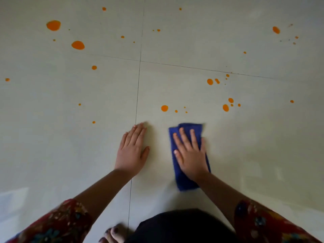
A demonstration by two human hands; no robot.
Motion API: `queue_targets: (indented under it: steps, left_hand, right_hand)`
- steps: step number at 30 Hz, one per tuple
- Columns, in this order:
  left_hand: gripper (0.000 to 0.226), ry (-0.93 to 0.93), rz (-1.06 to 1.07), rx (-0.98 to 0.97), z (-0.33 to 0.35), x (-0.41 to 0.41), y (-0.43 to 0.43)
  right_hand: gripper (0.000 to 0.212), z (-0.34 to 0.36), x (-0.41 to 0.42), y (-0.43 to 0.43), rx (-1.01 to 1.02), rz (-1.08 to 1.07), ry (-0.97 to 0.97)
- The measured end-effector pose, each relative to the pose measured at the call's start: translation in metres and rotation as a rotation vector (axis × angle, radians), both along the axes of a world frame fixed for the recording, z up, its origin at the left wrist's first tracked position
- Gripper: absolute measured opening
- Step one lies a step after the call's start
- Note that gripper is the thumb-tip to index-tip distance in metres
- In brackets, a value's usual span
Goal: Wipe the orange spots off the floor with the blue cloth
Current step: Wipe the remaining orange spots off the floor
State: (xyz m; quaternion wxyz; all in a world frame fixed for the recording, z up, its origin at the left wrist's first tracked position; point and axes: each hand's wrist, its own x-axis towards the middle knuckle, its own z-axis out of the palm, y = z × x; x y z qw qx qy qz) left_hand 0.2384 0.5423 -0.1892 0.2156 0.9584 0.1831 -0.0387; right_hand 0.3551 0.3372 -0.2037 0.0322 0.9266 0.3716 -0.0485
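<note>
The blue cloth lies flat on the pale floor, folded into a long strip. The right hand presses down on top of the cloth. Its fingers are straight and spread out, not curled around anything.

The left hand rests flat on the floor just beside the cloth, on its left side, and does not touch it. Its fingers are straight and close together, holding nothing.

Many orange spots dot the floor past the far end of the cloth. One round spot sits near that far end, a little to the left. A small bunch sits past the far end and to the right. The two biggest spots are well apart from the cloth, far off to the left.

A thin dark line in the floor runs along the left of the cloth, under the left hand.

On the near side of the cloth are red flowery sleeves and some toes with dark nails.
</note>
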Motion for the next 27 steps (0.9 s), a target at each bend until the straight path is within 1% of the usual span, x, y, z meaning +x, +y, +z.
queue_targets:
  steps: [2,3,4,6,9,10,11,12,13,14,15,17,18,19,20,21,23,24,25,26,27]
  left_hand:
    - [0.062,-0.024,-0.006,0.005,-0.002,0.007,0.003]
    - [0.062,-0.04,0.012,-0.006,-0.004,0.01,0.007]
    - [0.062,-0.051,0.034,-0.014,-0.005,0.013,0.01]
    - [0.062,-0.071,0.058,-0.026,-0.009,0.018,0.016]
    - [0.063,-0.095,0.059,-0.013,-0.014,0.022,0.025]
    - [0.063,-0.102,0.071,-0.002,-0.014,0.021,0.027]
    - [0.063,-0.11,0.085,0.002,-0.013,0.02,0.029]
    - [0.062,-0.12,0.102,-0.001,-0.012,0.018,0.031]
    - [0.062,-0.128,0.127,-0.004,-0.011,0.017,0.034]
    - [0.061,-0.138,0.158,-0.005,-0.011,0.014,0.037]
    - [0.061,-0.146,0.19,-0.005,-0.01,0.012,0.041]
    - [0.06,-0.147,0.23,-0.004,-0.01,0.006,0.046]
    - [0.06,-0.146,0.243,-0.003,-0.01,0.003,0.049]
    - [0.061,-0.146,0.256,-0.004,-0.01,0.001,0.051]
    - [0.061,-0.142,0.263,-0.003,-0.01,-0.002,0.055]
    - [0.061,-0.139,0.258,-0.003,-0.009,-0.005,0.057]
    - [0.061,-0.138,0.248,0.012,-0.007,-0.014,0.061]
    - [0.06,-0.142,0.258,0.016,-0.007,-0.016,0.064]
    - [0.06,-0.138,0.269,0.015,-0.006,-0.018,0.067]
    - [0.061,-0.131,0.277,0.012,-0.004,-0.022,0.07]
    - [0.061,-0.125,0.28,0.003,-0.001,-0.028,0.072]
  right_hand:
    - [0.06,0.002,-0.02,-0.012,-0.003,0.24,0.022]
    - [0.061,0.004,-0.018,-0.018,-0.021,0.298,0.034]
    - [0.06,0.004,-0.01,-0.021,-0.042,0.3,0.035]
    - [0.059,0.005,0.015,-0.014,-0.053,0.122,0.053]
    - [0.057,0.006,0.073,0.03,0.037,-0.267,0.065]
    - [0.056,0.008,0.088,0.054,0.052,-0.346,0.08]
    - [0.056,0.008,0.098,0.077,0.053,-0.38,0.095]
    - [0.056,0.008,0.098,0.099,0.044,-0.357,0.095]
    - [0.057,0.008,0.091,0.116,0.036,-0.268,0.079]
    - [0.057,0.008,0.074,0.124,0.029,-0.108,0.053]
    - [0.057,0.007,0.054,0.122,-0.003,0.124,0.046]
    - [0.055,0.011,0.029,0.084,-0.055,0.681,0.101]
    - [0.055,0.016,0.042,0.066,-0.089,0.908,0.148]
    - [0.054,0.02,0.065,0.053,-0.12,1.032,0.155]
    - [0.054,0.018,0.089,0.05,-0.129,1.039,0.117]
    - [0.055,0.015,0.112,0.05,-0.134,0.928,0.062]
    - [0.056,0.011,0.137,0.072,-0.105,0.515,0.001]
    - [0.056,0.011,0.137,0.093,-0.068,0.348,-0.015]
    - [0.057,0.01,0.128,0.114,-0.03,0.249,-0.011]
    - [0.058,0.01,0.112,0.131,0.009,0.221,0.008]
    - [0.058,0.007,0.094,0.139,0.039,0.275,0.017]
